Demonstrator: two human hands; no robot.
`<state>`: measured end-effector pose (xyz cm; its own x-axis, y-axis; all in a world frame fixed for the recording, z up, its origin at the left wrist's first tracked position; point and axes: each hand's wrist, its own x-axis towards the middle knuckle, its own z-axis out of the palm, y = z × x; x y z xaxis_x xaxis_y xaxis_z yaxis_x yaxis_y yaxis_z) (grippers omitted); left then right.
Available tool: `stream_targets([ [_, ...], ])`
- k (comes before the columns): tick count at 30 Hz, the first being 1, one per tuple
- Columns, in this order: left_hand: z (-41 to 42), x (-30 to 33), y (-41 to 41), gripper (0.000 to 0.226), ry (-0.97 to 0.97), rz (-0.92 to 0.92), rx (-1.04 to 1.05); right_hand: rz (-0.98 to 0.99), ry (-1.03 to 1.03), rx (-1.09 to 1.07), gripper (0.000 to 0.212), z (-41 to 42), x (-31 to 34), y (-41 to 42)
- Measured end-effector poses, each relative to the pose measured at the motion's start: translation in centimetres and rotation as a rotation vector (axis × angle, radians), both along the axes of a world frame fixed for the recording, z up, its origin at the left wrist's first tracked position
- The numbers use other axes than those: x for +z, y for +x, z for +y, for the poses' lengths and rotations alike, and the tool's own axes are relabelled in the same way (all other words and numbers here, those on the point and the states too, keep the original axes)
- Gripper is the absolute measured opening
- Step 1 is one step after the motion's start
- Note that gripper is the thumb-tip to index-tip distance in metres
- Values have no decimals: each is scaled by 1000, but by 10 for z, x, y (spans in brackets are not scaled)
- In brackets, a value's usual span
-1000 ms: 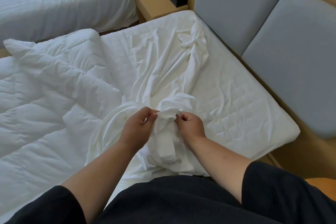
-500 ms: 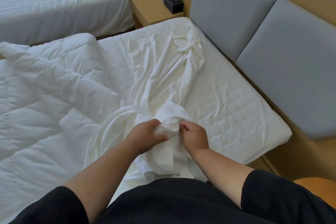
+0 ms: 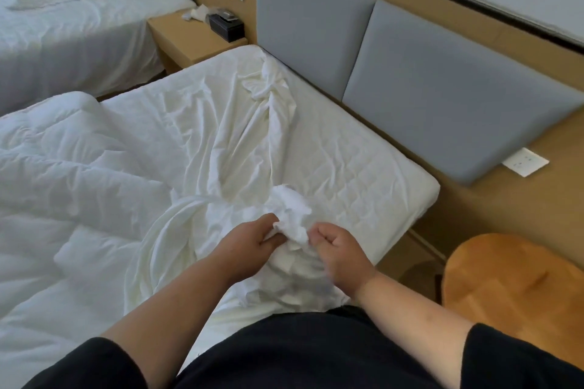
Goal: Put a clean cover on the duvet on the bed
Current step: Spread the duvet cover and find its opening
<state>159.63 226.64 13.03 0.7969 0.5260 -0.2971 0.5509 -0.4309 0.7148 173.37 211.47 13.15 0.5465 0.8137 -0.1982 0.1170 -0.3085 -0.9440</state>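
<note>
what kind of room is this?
Likely a twin hotel room: a second white-sheeted bed beyond a light wooden nightstand, grey padded headboard panels on a wood-panelled wall, and a black tissue box.

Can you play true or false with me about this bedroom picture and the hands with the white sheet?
1. Both hands, left hand and right hand, grip the bunched duvet cover. True.
2. The duvet is already inside the cover. False: it lies bare beside it.
3. A black tissue box sits on the nightstand. True.
4. The headboard is red. False: it is grey.
</note>
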Motion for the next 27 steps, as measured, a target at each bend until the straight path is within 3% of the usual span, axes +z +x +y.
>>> stream_targets([
  [4, 0, -9, -6, 34, 1, 118, -51, 136, -549, 96, 30, -9, -24, -6],
  [6, -1, -13, -8, 36, -90, 108, 34, 257, -674, 9, 38, -10, -37, -8],
  [9, 5, -24, -5, 22, -3, 129, 139, 456, -662, -161, 75, -6, -52, -8],
  [12, 12, -30, 0, 36, 45, 199, 93, 863, -626, -308, 78, 3, -63, -1],
  [14, 16, -34, 7, 27, 50, 240, 75, 983, -611, -350, 74, 8, -65, 4],
  [17, 19, -42, 17, 8, 133, 293, 58, 978, -605, -367, 51, 20, -67, 10],
  [20, 21, -52, 21, 23, 206, 306, 67, 1017, -664, -368, 38, 31, -73, 17],
  [24, 21, -49, 25, 14, 143, 43, 254, 1110, -639, -500, 43, 36, -92, 29],
  [27, 25, -36, 31, 9, 61, -103, 390, 1064, -530, -590, 32, 41, -99, 40],
])
